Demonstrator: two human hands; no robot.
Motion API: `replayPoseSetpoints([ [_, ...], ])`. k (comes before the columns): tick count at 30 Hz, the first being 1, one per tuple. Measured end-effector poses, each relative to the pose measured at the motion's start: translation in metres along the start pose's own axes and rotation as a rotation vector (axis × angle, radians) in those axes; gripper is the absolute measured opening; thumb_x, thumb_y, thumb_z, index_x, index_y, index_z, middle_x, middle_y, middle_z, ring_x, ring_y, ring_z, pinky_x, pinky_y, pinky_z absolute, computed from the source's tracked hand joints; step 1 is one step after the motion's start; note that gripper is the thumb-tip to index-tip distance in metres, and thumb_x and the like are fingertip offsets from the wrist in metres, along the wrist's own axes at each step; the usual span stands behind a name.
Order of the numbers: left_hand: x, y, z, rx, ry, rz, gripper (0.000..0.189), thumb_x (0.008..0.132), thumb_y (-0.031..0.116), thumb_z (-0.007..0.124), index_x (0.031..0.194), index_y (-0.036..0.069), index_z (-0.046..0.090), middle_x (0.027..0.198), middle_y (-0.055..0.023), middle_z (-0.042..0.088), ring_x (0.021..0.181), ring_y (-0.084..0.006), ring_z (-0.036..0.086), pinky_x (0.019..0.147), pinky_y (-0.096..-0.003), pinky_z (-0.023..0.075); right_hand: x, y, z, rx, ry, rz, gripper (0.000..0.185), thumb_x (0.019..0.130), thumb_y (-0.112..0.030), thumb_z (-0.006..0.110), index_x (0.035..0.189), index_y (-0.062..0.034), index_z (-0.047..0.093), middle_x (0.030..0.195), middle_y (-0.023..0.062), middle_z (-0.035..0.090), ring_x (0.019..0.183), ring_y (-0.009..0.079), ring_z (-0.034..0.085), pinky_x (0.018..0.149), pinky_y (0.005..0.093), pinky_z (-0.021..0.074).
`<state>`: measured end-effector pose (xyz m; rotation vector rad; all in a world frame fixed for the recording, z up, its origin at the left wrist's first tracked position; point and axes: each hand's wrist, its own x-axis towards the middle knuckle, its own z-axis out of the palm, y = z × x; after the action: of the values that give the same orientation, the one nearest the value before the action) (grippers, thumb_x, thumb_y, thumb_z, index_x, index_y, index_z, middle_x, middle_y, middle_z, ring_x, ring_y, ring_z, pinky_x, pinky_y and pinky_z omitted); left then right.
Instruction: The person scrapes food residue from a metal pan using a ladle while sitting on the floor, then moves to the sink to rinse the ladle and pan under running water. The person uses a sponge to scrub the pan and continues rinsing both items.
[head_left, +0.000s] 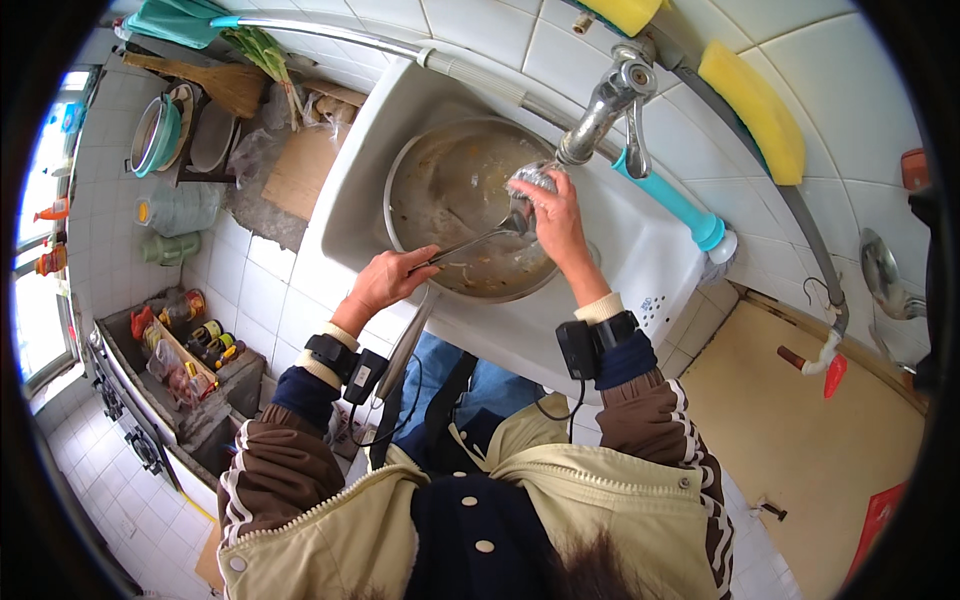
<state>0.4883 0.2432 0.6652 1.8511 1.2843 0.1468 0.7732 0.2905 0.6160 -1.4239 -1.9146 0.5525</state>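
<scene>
My left hand (384, 283) grips the handle of a metal ladle (471, 244), held slantwise over the wok. A shiny steel-wool scourer (531, 177) is in the fingers of my right hand (556, 217), just above the ladle's head. Under both hands, a large metal wok (388, 199) rests in the white ceramic sink (645, 232). Murky water with food scraps lies in it, and its long handle (411, 337) juts over the sink's front edge towards me. The chrome tap's spout (581, 142) ends right beside my right hand.
Yellow sponges (750, 112) sit behind the grey pipe (806, 225) on the tiled wall. A turquoise-and-white tube (675, 206) lies along the sink's back right. Left of the sink are a cardboard piece (304, 171), green onions (266, 56) and a wooden spatula (206, 79).
</scene>
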Motion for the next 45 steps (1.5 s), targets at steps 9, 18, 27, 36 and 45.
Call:
replayPoseSetpoints([
  [9,-0.01,-0.006,-0.004,-0.133,0.074,0.09,0.034,0.085,0.02,0.063,0.112,0.001,0.06,0.078,-0.0238,0.061,0.07,-0.0398,0.06,0.062,-0.0395,0.0488,-0.013,0.04,-0.014,0.122,-0.065,0.469,0.037,0.08,0.005,0.051,0.105,-0.0154,0.069,0.101,0.0134,0.054,0.095,0.0322,0.053,0.085,0.0389,0.0439],
  [18,-0.01,-0.009,0.004,-0.28,0.036,-0.025,0.036,0.087,0.021,0.062,0.115,-0.002,0.058,0.074,-0.0222,0.06,0.064,-0.0316,0.061,0.063,-0.0345,0.0482,0.005,-0.011,-0.02,0.264,0.034,0.346,0.037,0.084,0.007,0.05,0.113,-0.0094,0.065,0.11,0.01,0.052,0.104,0.0247,0.054,0.092,0.0317,0.0428],
  [27,-0.011,-0.002,0.009,-0.44,-0.012,-0.174,0.038,0.09,0.024,0.06,0.117,-0.003,0.057,0.068,-0.0122,0.056,0.062,-0.0161,0.053,0.062,-0.0298,0.0454,-0.001,-0.021,-0.013,0.103,0.076,0.265,0.042,0.081,0.011,0.052,0.113,-0.0121,0.066,0.108,0.0126,0.052,0.099,0.028,0.056,0.087,0.0354,0.0455],
  [36,-0.015,0.005,0.013,-0.8,-0.118,-0.285,0.035,0.093,0.027,0.056,0.116,0.0,0.058,0.067,0.0055,0.04,0.059,-0.0045,0.035,0.051,-0.0211,0.0299,-0.004,-0.025,-0.003,0.074,0.098,0.205,0.04,0.082,0.008,0.052,0.112,-0.0139,0.066,0.107,0.0133,0.051,0.098,0.0308,0.053,0.087,0.0372,0.0436],
  [45,-0.014,0.006,0.021,-0.807,-0.113,-0.218,0.036,0.095,0.026,0.054,0.12,-0.001,0.053,0.064,0.0081,0.034,0.053,-0.0013,0.03,0.045,-0.0193,0.0216,-0.006,-0.028,-0.005,0.057,0.115,0.294,0.041,0.08,0.008,0.053,0.111,-0.0142,0.067,0.107,0.0143,0.051,0.1,0.033,0.051,0.088,0.0395,0.0424],
])
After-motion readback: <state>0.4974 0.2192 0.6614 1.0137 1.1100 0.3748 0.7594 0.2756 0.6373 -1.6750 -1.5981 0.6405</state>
